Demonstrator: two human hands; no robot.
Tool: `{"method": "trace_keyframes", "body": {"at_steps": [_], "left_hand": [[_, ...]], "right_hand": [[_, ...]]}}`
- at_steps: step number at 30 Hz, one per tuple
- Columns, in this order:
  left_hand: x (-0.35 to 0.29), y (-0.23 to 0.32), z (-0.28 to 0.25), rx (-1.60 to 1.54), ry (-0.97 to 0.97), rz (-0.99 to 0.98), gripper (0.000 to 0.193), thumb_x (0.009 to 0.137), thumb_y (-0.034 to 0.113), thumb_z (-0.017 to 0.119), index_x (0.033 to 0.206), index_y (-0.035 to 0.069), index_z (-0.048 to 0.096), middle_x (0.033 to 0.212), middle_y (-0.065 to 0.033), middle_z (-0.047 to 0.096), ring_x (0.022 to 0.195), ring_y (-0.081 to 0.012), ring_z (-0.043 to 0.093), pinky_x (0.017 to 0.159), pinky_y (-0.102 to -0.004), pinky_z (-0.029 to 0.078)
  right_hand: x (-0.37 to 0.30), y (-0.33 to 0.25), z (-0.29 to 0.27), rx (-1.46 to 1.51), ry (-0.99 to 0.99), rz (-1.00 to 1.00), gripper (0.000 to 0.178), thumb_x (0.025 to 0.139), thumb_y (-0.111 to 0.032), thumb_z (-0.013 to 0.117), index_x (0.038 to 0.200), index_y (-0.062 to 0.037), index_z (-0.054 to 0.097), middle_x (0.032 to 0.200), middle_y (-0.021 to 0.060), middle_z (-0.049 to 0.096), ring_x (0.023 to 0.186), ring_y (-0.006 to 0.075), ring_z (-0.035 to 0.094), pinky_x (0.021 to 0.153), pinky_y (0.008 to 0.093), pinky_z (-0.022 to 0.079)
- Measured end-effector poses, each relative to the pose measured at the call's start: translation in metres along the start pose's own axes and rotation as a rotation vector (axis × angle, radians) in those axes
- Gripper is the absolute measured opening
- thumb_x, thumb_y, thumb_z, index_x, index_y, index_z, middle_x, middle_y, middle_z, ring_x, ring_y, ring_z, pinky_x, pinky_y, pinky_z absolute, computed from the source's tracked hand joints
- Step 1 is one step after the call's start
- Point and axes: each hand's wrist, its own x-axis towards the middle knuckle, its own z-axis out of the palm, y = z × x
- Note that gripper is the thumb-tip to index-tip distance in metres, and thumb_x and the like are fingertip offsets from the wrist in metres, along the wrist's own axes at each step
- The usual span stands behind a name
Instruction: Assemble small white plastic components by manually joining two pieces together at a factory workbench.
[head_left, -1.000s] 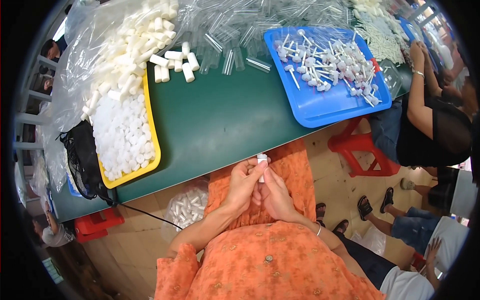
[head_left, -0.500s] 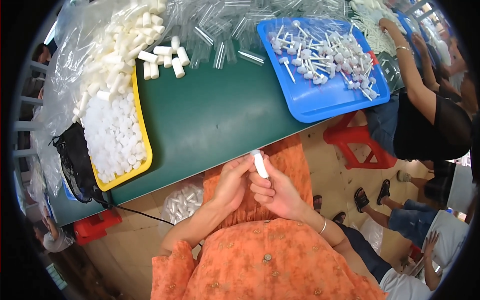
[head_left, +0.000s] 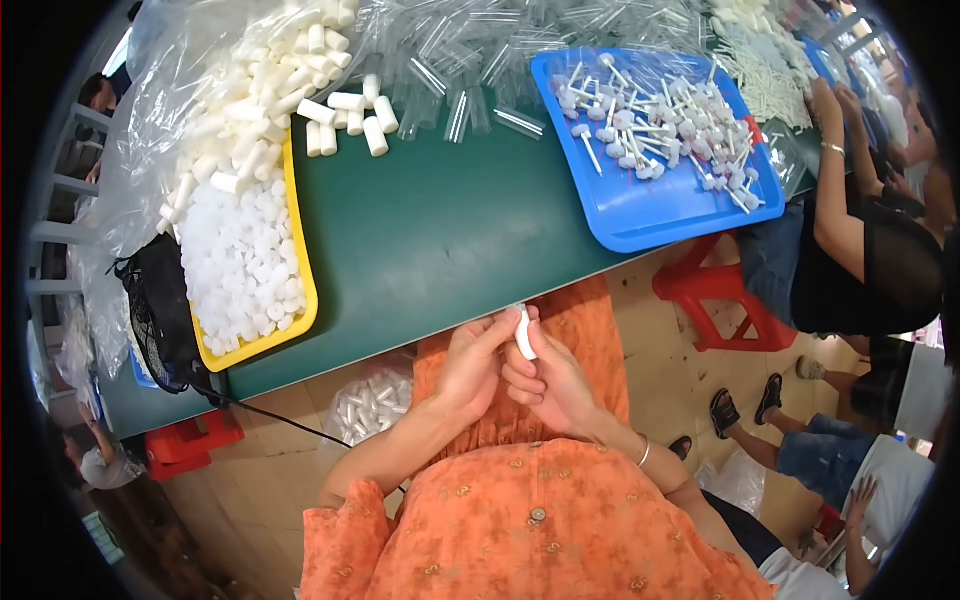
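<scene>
Just then I held a small white tube (head_left: 524,333) between both hands, over my lap at the near edge of the green table (head_left: 440,240). My right hand (head_left: 548,385) was closed around its lower part, thumb and fingers pinching it so it stood nearly upright, tipped a little to the left. My left hand (head_left: 470,362) met it from the other side, fingertips touching the tube's upper end; how tightly those fingers pressed I could not tell. Both hands touched each other at the tube. A thin bangle (head_left: 645,452) sat on my right wrist, and my orange sleeves came up from the lower edge. Below my left forearm, near the floor, lay a clear bag (head_left: 368,405) of white pieces. On the table to my left stood a yellow tray (head_left: 300,300) full of small white caps, with a heap of white tubes (head_left: 270,90) in clear plastic behind it, a few spilled onto the green beside the tray. Clear tubes (head_left: 460,60) lay scattered across the far side. To my right stood a blue tray (head_left: 650,215) holding white sticks with round heads. Beyond it sat another person (head_left: 860,250) in dark clothes, arm stretched toward the table, above a red stool (head_left: 715,305). A black mesh bag (head_left: 160,310) hung off the table's left end.
</scene>
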Motion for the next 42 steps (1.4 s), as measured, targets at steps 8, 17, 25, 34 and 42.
{"method": "trace_keyframes", "body": {"at_steps": [8,17,25,34,42], "left_hand": [[0.0,0.013,-0.005,0.019,-0.072,-0.081,0.032,0.101,0.021,0.05,0.119,-0.003,0.06,0.121,-0.0113,0.062,0.111,-0.0199,0.058,0.099,-0.0347,0.046],[-0.042,0.021,-0.012,0.017,-0.086,-0.021,0.028,0.102,0.02,0.054,0.119,0.0,0.06,0.115,-0.0086,0.065,0.104,-0.0154,0.063,0.091,-0.0313,0.052],[-0.043,0.022,-0.007,0.033,-0.159,-0.028,0.026,0.101,0.021,0.055,0.115,0.0,0.061,0.104,-0.0107,0.067,0.095,-0.0195,0.067,0.085,-0.0344,0.055],[-0.04,0.017,-0.001,0.041,-0.188,-0.099,0.019,0.098,0.021,0.059,0.104,0.002,0.061,0.098,-0.0113,0.069,0.087,-0.0199,0.07,0.079,-0.0327,0.059],[-0.061,0.029,-0.089,0.317,-0.08,-0.232,0.021,0.095,0.02,0.061,0.108,0.003,0.062,0.082,-0.0084,0.067,0.062,-0.0155,0.064,0.053,-0.0281,0.051]], "right_hand": [[0.005,0.003,0.008,0.218,-0.074,-0.034,0.032,0.108,-0.038,0.032,0.094,-0.0128,0.047,0.065,-0.0049,0.038,0.051,0.0059,0.028,0.046,0.0207,0.023],[-0.017,-0.038,-0.008,-1.613,-0.235,-1.113,0.072,0.07,-0.02,0.079,0.132,0.0023,0.048,0.122,0.0189,0.053,0.1,0.0329,0.058,0.083,0.0378,0.05],[-0.008,-0.033,-0.005,-1.53,-0.249,-1.16,0.069,0.065,-0.012,0.077,0.127,0.0014,0.049,0.116,0.018,0.056,0.1,0.0324,0.059,0.086,0.0383,0.05],[-0.018,-0.031,-0.002,-1.495,-0.19,-1.116,0.069,0.061,-0.012,0.079,0.122,0.0007,0.05,0.114,0.0166,0.057,0.1,0.0311,0.058,0.083,0.0383,0.05],[-0.026,-0.117,0.009,-1.723,0.109,-1.349,0.016,0.075,-0.002,0.073,0.088,-0.0026,0.065,0.087,0.007,0.064,0.081,0.0266,0.06,0.073,0.0371,0.05]]}}
